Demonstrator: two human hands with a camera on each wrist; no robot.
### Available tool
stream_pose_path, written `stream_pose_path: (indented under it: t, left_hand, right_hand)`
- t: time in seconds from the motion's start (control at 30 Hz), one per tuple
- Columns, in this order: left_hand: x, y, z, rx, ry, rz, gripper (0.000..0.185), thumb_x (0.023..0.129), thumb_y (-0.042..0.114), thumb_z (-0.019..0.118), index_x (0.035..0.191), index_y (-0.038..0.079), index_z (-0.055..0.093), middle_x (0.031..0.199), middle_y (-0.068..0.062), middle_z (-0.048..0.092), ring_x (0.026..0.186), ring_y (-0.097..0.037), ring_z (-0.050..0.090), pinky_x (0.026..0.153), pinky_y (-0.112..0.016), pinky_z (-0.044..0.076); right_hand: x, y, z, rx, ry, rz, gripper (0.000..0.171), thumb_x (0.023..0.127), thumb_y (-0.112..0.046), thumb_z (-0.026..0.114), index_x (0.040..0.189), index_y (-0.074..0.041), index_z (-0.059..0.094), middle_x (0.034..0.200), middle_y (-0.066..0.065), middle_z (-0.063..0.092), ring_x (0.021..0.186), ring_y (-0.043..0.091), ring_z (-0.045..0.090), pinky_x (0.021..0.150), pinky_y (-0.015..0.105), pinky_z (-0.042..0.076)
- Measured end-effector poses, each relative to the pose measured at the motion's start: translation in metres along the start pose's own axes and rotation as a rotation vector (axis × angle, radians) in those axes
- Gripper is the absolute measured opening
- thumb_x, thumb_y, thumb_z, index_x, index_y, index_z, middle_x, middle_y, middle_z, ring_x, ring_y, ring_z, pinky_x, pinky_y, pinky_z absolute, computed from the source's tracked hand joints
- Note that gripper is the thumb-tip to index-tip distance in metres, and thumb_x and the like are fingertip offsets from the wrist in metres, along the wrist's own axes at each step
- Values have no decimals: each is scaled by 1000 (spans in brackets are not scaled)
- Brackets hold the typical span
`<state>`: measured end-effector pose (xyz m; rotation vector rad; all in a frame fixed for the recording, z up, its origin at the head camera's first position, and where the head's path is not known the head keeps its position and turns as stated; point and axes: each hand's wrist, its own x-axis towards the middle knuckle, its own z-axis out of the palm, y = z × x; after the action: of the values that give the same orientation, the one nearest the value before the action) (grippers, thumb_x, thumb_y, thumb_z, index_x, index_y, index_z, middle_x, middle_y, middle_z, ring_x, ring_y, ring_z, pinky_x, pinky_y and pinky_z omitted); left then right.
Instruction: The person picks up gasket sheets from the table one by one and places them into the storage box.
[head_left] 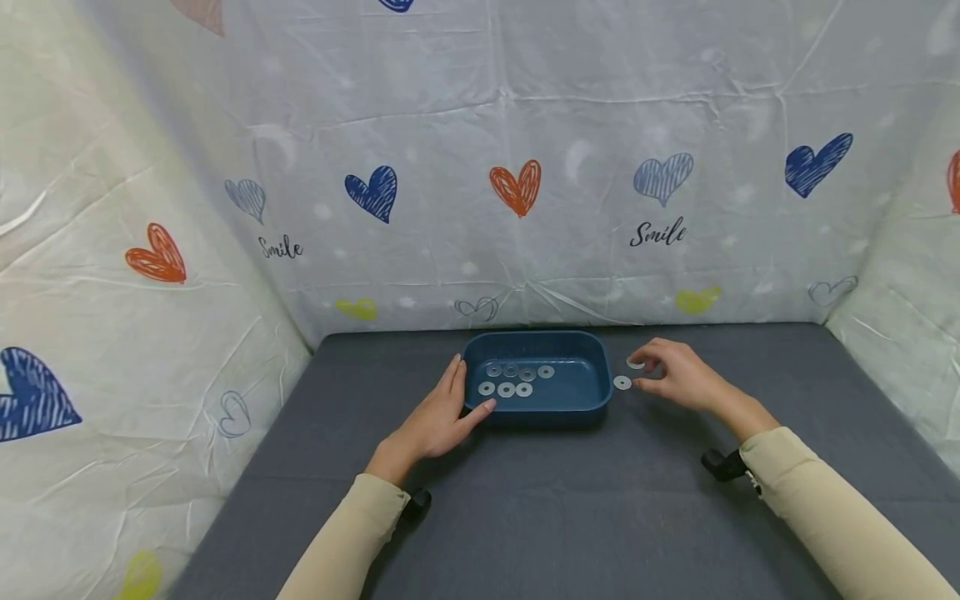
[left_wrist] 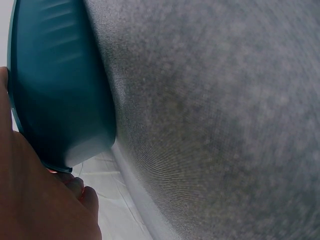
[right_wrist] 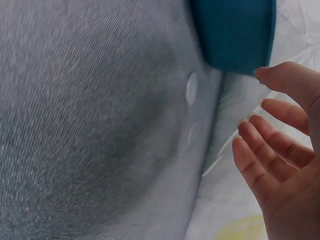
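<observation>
A blue rectangular tray (head_left: 555,408) stands near the back of the table. Several flat metal washers (head_left: 506,389) lie in its left half, in two rows. At the tray's left end rests my left hand (head_left: 431,421), its fingers straight along the side wall and the thumb across the front rim. Just right of the tray, my right hand (head_left: 682,379) hovers with thumb and fingers apart around a loose washer (head_left: 636,364). Another washer (head_left: 622,382) lies closer to the tray wall, by the thumb tip. The right wrist view shows the right fingers (right_wrist: 270,155) spread, holding nothing.
Dark grey cloth (head_left: 540,517) covers the table. A pale curtain (head_left: 450,250) printed with hearts hangs right behind the table's back edge and along both sides. Each wrist wears a black strap, the right strap (head_left: 723,465) showing below the sleeve cuff.
</observation>
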<state>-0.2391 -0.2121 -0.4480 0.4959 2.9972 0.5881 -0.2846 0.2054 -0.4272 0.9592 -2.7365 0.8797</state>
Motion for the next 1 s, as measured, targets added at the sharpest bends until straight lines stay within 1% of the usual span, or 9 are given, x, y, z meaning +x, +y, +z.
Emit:
stream_pose_path:
  t: [0.2,0.4,0.7,0.87,1.0]
  left_hand:
    - [-1,1,-1,-3,-5,3,106,97,79,32,164,2,3,172,-14,-3,157,-31,11,123,-51,22]
    - [-1,0,0,-2,4,9,105,98,78,33,164,1,4,172,-15,-2,157,-32,12,123,-53,22]
    - [-3,1,-1,-12,4,5,105,98,77,33,164,2,3,172,-14,-3,157,-31,11,123,-52,21]
    - [-2,0,0,-5,14,9,105,98,77,33,164,2,3,172,-15,-1,157,-31,12,123,-52,22]
    - [-2,-1,1,0,10,9,104,98,77,33,164,2,2,172,-14,-3,157,-31,11,123,-52,21]
  right_hand:
    - [0,9,3,-7,19,68,32,90,-7,77,118,6,69,112,21,66,93,31,64,77,45,55]
    - [3,17,6,-13,13,142,37,91,-9,76,121,9,66,115,24,65,94,34,66,79,49,56]
    - [11,31,10,3,-5,221,42,92,-10,75,125,12,62,120,28,62,99,38,66,81,50,56]
    - [17,38,14,35,-16,251,41,92,-9,74,124,13,61,119,30,61,100,41,66,80,49,57]
    - [22,41,17,59,-22,289,42,93,-10,73,125,14,61,121,31,62,102,42,67,80,49,57]
